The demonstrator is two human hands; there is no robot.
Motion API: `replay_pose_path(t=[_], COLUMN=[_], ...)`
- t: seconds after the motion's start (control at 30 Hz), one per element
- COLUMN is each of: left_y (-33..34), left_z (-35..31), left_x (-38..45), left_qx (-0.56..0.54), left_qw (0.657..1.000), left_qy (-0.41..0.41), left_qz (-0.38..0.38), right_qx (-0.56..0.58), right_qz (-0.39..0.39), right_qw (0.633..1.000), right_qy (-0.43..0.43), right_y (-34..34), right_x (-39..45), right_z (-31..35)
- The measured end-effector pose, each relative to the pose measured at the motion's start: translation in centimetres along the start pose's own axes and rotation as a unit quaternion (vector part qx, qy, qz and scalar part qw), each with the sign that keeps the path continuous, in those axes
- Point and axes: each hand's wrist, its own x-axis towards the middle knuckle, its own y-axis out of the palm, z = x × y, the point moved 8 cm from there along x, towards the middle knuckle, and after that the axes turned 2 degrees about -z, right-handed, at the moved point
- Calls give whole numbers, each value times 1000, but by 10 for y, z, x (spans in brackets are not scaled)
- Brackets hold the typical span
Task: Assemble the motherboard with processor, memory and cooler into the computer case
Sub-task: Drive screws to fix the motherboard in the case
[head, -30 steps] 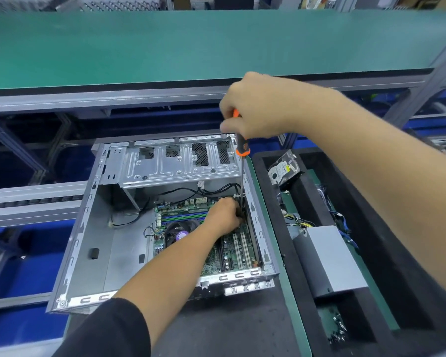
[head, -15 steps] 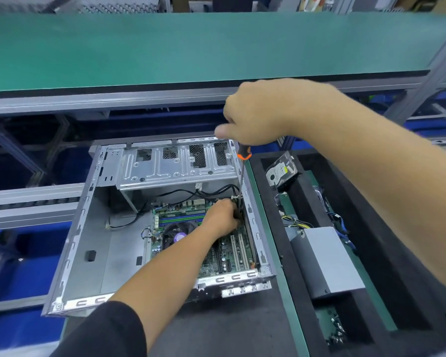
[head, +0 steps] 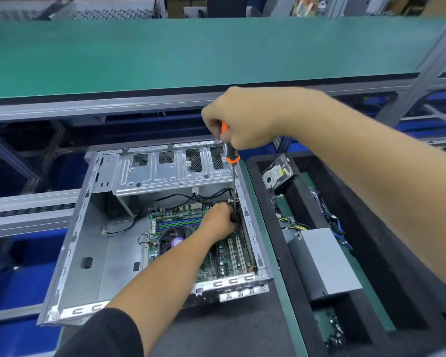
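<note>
An open grey metal computer case (head: 88, 228) lies on its side before me. The green motherboard (head: 224, 261) sits inside it at the right, with its round cooler fan (head: 175, 239) and blue and green memory slots (head: 178, 222). My right hand (head: 245, 119) grips the orange-and-black handle of a screwdriver (head: 231, 155) above the case; its thin shaft runs straight down to the board's far right corner. My left hand (head: 220, 219) reaches into the case, fingers curled round the shaft's lower end. The tip and any screw are hidden.
A black foam tray (head: 304, 331) at the right holds a hard drive (head: 277, 173), a grey power supply (head: 325, 261) with coloured cables and several small screws (head: 332, 328). A green shelf (head: 191, 52) on aluminium framing spans above. The drive cage (head: 170, 171) covers the case's far end.
My right hand turns on the screwdriver handle, so more orange shows between the fingers. The left hand stays at the shaft's lower end in the board's far right corner.
</note>
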Motion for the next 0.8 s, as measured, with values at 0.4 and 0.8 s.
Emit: replay_pose_path(t=[0.4,0.8], left_y=[0,1], left_z=[0,2], left_x=[1,2], left_qx=[8,0], left_qw=[1000,1000], left_qy=[11,-4], left_qz=[-1,3], right_qx=[-145,-108], right_qz=[-16,84], right_qw=[989,990], right_qy=[22,27], right_y=[2,4], right_x=[1,-3], right_z=[-6,0])
